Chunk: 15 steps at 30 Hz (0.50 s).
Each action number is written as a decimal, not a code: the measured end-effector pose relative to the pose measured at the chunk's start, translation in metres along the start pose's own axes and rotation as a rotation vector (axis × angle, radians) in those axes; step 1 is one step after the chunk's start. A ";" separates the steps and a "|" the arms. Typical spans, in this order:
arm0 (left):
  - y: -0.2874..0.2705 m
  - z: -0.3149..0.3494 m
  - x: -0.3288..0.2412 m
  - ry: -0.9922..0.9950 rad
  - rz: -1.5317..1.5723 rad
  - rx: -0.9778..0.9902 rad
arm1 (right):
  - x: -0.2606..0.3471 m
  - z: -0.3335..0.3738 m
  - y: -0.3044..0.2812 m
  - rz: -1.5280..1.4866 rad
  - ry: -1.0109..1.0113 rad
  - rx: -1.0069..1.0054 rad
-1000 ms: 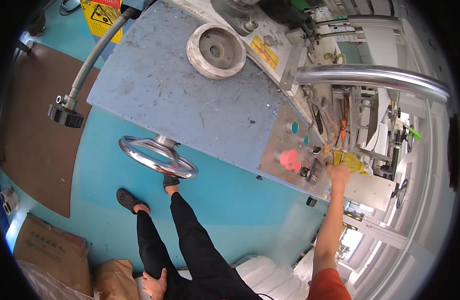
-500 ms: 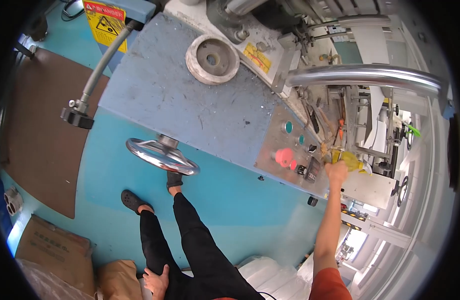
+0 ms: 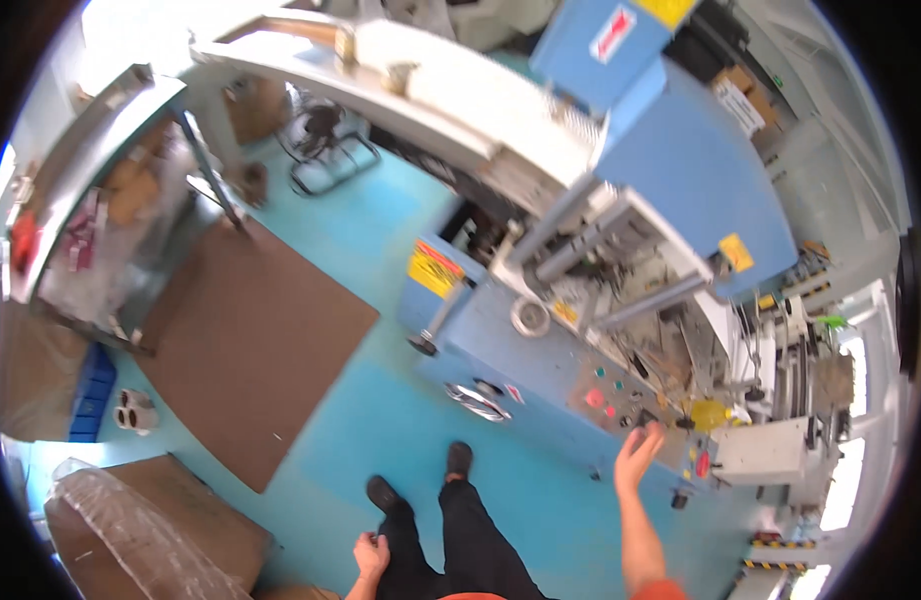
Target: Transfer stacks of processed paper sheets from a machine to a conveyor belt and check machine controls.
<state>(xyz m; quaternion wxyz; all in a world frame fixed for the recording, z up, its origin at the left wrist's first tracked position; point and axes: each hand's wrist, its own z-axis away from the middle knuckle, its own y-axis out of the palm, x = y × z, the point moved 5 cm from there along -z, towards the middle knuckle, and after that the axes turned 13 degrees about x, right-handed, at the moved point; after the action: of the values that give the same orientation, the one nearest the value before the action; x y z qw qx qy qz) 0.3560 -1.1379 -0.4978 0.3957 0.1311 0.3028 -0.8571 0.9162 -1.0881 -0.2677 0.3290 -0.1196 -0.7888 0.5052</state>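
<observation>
My right hand [image 3: 638, 452] is raised beside the lower edge of a metal control panel [image 3: 621, 395], its fingers apart and nothing seen in them. Red and green buttons are set in that panel, and a yellow item [image 3: 709, 414], of a kind I cannot make out, lies just past it. Down by my left thigh, my left hand [image 3: 372, 553] hangs with its fingers curled in, and no object shows in it. A chrome handwheel [image 3: 478, 402] juts from the front of the blue machine [image 3: 521, 365]. On the machine's top sits a round, pale metal ring [image 3: 530, 316].
A brown mat [image 3: 256, 340] covers part of the turquoise floor. To the left stands a workbench [image 3: 101, 160] with bags beneath it, near a blue crate [image 3: 92, 395]. A cardboard box [image 3: 171, 520] under clear plastic is at lower left. A black-framed chair [image 3: 331, 150] stands farther back.
The view has swung up and left, showing more of the room. My right hand has come away from the yellow item and opened. My left hand has left my thigh, fingers curling.
</observation>
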 end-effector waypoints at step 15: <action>-0.464 0.246 -0.395 1.412 -0.136 -1.154 | 0.349 0.133 0.208 -0.226 -0.624 1.453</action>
<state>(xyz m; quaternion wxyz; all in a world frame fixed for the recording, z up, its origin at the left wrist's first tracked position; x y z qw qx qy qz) 0.2659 -0.8213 0.0711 0.0714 0.3886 0.8630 -0.3149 0.5383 -0.9060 -0.3473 0.1377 0.3524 -0.3253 0.8666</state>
